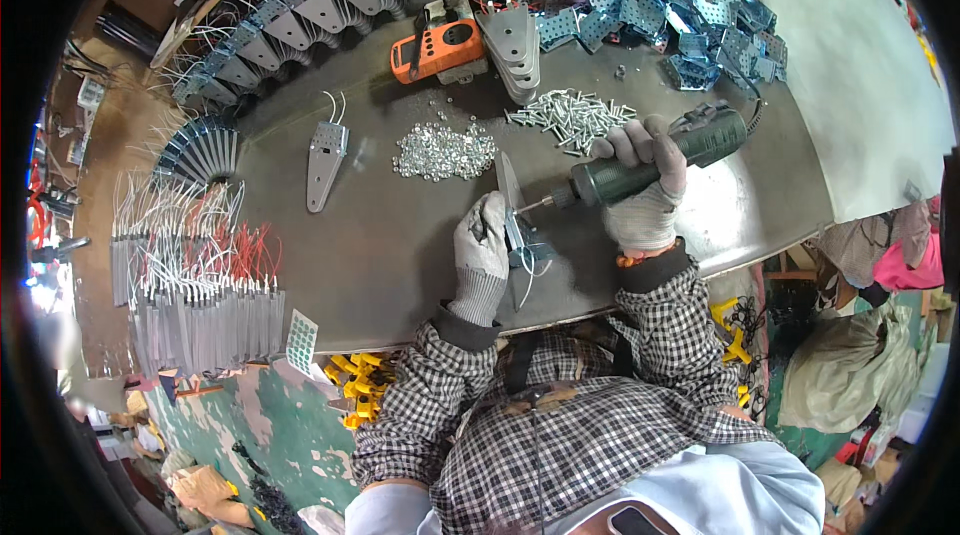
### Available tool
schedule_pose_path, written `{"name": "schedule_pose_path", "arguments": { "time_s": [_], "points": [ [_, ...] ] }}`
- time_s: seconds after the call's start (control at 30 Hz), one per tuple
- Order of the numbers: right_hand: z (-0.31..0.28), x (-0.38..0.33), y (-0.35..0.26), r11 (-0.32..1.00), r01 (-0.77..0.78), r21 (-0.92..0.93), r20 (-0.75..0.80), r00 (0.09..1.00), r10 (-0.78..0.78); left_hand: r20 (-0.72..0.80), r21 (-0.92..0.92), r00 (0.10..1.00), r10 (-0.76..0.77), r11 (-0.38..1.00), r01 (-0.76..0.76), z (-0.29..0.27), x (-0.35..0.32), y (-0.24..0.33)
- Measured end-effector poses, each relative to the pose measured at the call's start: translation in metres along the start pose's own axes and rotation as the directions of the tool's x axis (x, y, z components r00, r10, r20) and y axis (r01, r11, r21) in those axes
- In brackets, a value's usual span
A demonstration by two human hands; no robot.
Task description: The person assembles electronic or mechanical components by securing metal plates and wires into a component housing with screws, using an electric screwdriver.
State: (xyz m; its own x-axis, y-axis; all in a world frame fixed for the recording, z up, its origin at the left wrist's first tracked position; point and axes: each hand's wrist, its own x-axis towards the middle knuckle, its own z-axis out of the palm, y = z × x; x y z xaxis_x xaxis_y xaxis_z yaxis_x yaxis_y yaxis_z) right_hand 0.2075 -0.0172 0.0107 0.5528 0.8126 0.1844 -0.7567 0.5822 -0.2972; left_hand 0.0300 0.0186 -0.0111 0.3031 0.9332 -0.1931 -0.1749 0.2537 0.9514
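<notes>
Left hand (pixel 483 240) is pinching the grey plate-and-bracket assembly (pixel 508 181) near the front edge of the bench (pixel 400 260), fingers clamped on its side. Right hand (pixel 645 180) is gripping the dark green power screwdriver (pixel 602 182), fingers wrapped around the body, and the bit (pixel 536 205) is pointing left at the assembly; can't tell if it's seating in a screw. Nuts (pixel 443 152) and screws (pixel 572 120) are lying in 2 piles beyond the hands, 1 similar assembly (pixel 326 165) is lying farther left.

From the workpiece (pixel 514 235), screws (pixel 573 119) lie at one o'clock, a wired plate (pixel 325 160) at ten, seemingly a socket box (pixel 438 53) at eleven.
</notes>
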Motion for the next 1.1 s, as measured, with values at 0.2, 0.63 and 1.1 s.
{"name": "schedule_pose_path", "arguments": {
  "time_s": [0.2, 0.63, 1.1],
  "points": [
    [0.033, -0.004, 0.004, 0.986, -0.049, -0.160, 0.025, 0.998, 0.054, 0.027, 0.485, 0.982, 0.188, 0.857, -0.177, -0.018, 0.005, 0.003],
    [0.032, 0.024, -0.126, -0.638, -0.099, -0.764, -0.111, 0.994, -0.021, 0.839, 0.429, 0.484, -0.246, -0.246, -0.869, -0.052, 0.039, 0.080],
    [-0.042, -0.014, -0.103, -0.736, 0.150, -0.660, 0.365, 0.920, -0.140, 0.069, 0.997, 0.799, 0.597, -0.064, -0.038, -0.207, 0.139, 0.097]
  ]
}}
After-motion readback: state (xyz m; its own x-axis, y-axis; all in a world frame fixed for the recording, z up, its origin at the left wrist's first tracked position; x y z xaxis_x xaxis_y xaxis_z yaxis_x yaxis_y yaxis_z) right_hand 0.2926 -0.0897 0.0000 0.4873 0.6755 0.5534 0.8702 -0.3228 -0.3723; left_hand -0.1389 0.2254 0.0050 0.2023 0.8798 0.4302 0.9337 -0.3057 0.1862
